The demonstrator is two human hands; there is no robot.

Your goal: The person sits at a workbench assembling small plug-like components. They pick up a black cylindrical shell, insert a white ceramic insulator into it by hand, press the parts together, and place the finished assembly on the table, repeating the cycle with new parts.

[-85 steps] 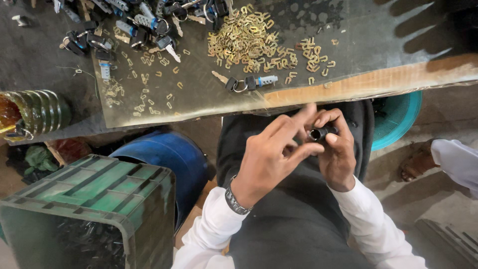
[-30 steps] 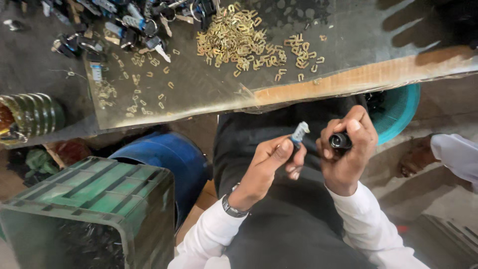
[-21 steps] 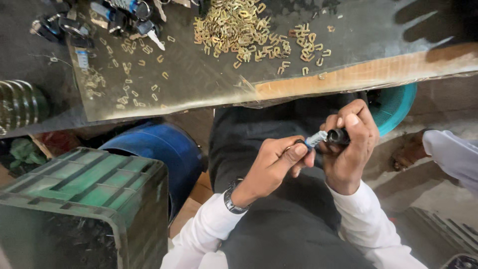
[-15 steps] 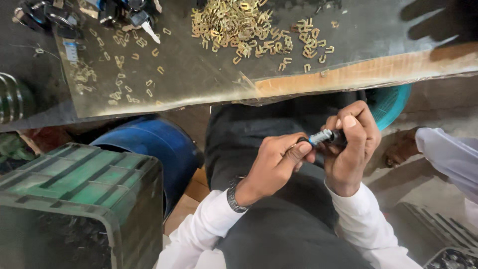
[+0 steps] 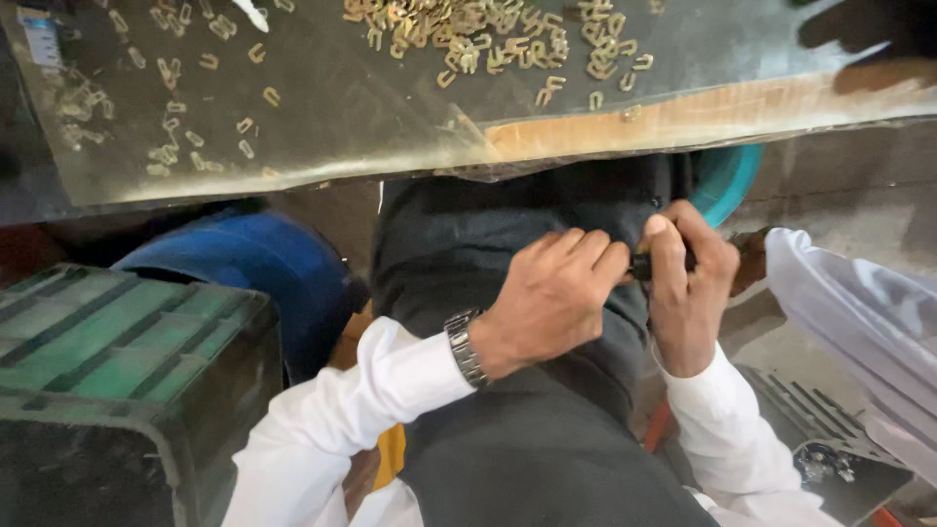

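Up top runs a grey counter point(image 5: 322, 107) under a shiny clear sheet, with a wooden strip point(image 5: 683, 112) along its front edge. At its far left corner lies a small white label with blue marks point(image 5: 41, 37). Little gold clips point(image 5: 185, 107) are scattered on the left, and a bigger pile of clips point(image 5: 468, 39) sits further right. Below are a green crate point(image 5: 107, 342) and a blue tub point(image 5: 254, 273).

Over the lap, the left hand point(image 5: 551, 298) is closed, fingertips pinched against a small black part point(image 5: 641, 265). The right hand point(image 5: 688, 283) has a tight grip around that part. It is tiny, so it could slip, drop onto the dark lap and roll away. Fingers could get pinched too. Another person's white sleeve point(image 5: 859, 312) is close and could bump the hands.
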